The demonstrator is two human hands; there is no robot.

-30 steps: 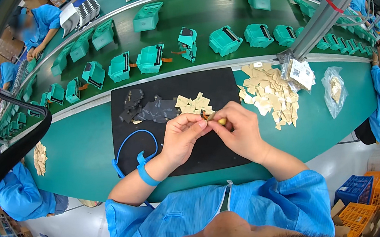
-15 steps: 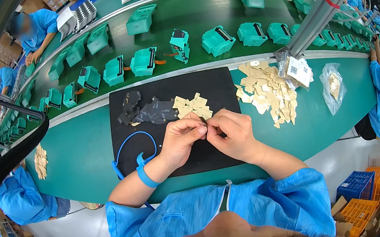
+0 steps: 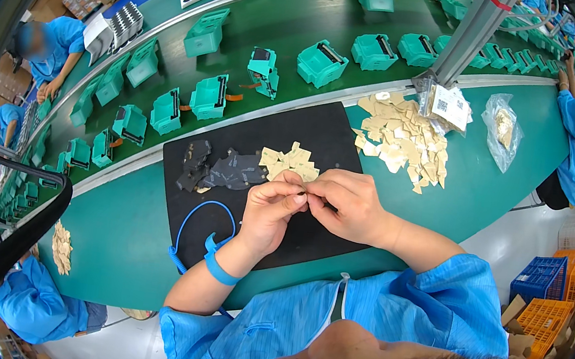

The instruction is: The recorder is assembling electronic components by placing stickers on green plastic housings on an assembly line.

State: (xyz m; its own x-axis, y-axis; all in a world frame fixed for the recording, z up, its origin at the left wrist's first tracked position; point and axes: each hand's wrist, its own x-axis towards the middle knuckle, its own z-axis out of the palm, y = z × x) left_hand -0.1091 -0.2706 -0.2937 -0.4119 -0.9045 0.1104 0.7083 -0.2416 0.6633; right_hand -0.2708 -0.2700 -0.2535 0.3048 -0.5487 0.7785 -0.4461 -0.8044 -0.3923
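My left hand (image 3: 272, 210) and my right hand (image 3: 346, 200) meet above a black mat (image 3: 308, 244), thumbs and fingers pinched together. Between the fingertips is a small dark piece (image 3: 302, 193), mostly hidden, so its kind does not show. Just beyond the hands lies a small pile of cream paper-like pieces (image 3: 291, 160). Left of that pile is a heap of thin black pieces (image 3: 236, 170). A blue wrist strap (image 3: 220, 263) circles my left wrist, and its blue cord (image 3: 183, 227) curves over the mat.
Beyond the mat, a green conveyor (image 3: 279, 22) carries several teal plastic housings (image 3: 322, 64). A larger cream heap (image 3: 409, 137) lies right, near a metal post (image 3: 469, 40) and clear plastic bags (image 3: 501, 131). Co-workers in blue sit around; crates (image 3: 539, 280) stand at right.
The teal housings on the conveyor have shifted slightly to the left. My hands stay pinched together, having moved a little left, and the dark piece shows less between the fingers.
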